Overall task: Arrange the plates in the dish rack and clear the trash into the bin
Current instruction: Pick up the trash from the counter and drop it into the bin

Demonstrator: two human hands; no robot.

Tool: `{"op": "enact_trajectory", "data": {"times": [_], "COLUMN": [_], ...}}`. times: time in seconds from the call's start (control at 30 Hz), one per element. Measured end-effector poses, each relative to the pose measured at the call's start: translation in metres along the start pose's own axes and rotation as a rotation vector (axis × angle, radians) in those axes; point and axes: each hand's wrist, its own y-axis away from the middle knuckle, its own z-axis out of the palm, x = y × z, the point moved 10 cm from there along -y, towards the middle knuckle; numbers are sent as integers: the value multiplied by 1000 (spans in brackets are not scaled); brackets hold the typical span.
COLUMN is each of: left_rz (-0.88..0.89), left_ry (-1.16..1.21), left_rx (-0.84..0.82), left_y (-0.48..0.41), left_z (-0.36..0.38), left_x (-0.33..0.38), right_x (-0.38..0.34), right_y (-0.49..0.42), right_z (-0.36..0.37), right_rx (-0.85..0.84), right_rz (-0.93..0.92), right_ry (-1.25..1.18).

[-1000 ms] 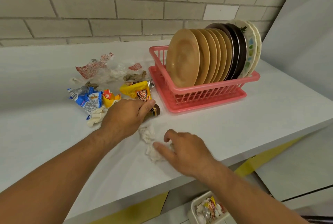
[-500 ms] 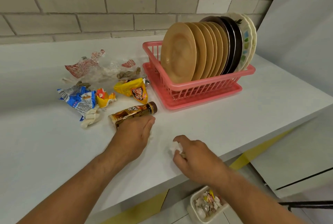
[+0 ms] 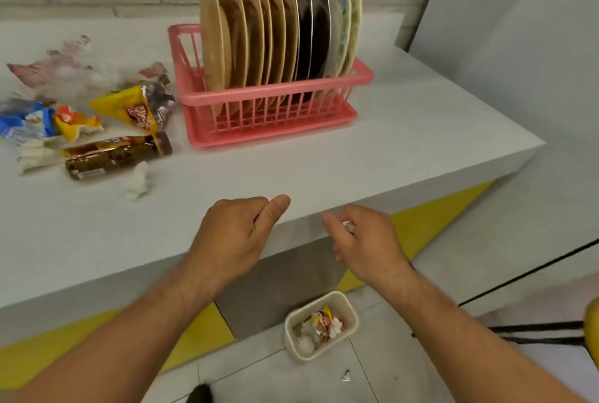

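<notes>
Both hands are drawn back from the trash pile to the front edge of the surface point(image 3: 389, 143) since half a second ago, and the bin point(image 3: 354, 318) is now seen whole. The left hand point(image 3: 240, 234) is held over the edge with its fingers curled in and the thumb out; nothing is seen in it. The right hand point(image 3: 366, 240) is held just past the edge, above the floor point(image 3: 405, 370), and a small crumpled pale scrap point(image 3: 348, 226) is pinched in its curled fingers. The bin is set on the floor, lower in the view than the right hand, and is partly filled with wrappers and paper. A foil bit point(image 3: 346, 378) is left on the floor near it.

The plates point(image 3: 259, 29) are stood upright in a row in the pink dish rack point(image 3: 275, 101). To the left of the rack, a brown bottle point(image 3: 116, 154) is laid on its side, with a white tissue point(image 3: 137, 182) just in front of it, and a yellow wrapper point(image 3: 129, 107) and a blue wrapper point(image 3: 26, 123) behind it.
</notes>
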Motion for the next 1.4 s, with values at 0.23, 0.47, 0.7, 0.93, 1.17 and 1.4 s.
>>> {"op": "enact_trajectory", "data": {"times": [0.23, 0.47, 0.7, 0.93, 1.17, 1.4], "left_rz": [-111, -212, -240, -359, -404, -287], "left_ry": [6, -137, -223, -203, -154, -130], "left_rx": [-215, -363, -518, -539, -533, -636], "left_y": [39, 70, 153, 228, 241, 215], "left_z": [116, 234, 354, 404, 427, 539], "left_x": [-8, -64, -180, -275, -325, -335], "right_x": [129, 275, 386, 438, 468, 496], "right_y": [37, 96, 144, 122, 119, 116], "right_z": [19, 74, 220, 389, 451, 360], "right_rx": [-113, -120, -468, -533, -564, -328], "right_rz": [248, 533, 510, 500, 450, 504], "right_ry": [-196, -48, 103, -28, -95, -240]}}
